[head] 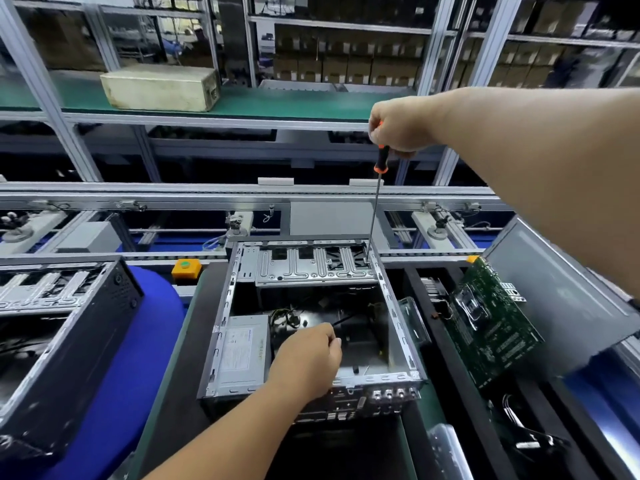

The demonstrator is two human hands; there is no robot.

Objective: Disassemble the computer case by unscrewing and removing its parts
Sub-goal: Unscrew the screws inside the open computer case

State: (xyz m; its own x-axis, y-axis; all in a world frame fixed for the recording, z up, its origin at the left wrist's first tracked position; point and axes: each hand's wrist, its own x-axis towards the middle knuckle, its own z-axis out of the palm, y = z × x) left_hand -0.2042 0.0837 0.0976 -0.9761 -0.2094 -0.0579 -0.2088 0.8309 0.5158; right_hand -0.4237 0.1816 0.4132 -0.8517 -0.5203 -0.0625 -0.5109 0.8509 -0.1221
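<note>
An open computer case (398,317) lies on the bench in the middle of the head view. A grey power supply (242,351) sits in its near left corner and a silver drive cage (311,265) spans its far end. My right hand (401,129) grips the orange-and-black handle of a long screwdriver (375,209), held upright, with the tip down at the drive cage's far right corner. My left hand (308,358) rests with curled fingers inside the case near the rear edge, beside the power supply; whether it holds anything is hidden.
A green motherboard (491,327) leans on a grey panel (554,299) to the right. A second black case (69,323) sits at left on blue padding. An orange box with a green button (186,266) stands behind. A conveyor frame and shelves rise beyond.
</note>
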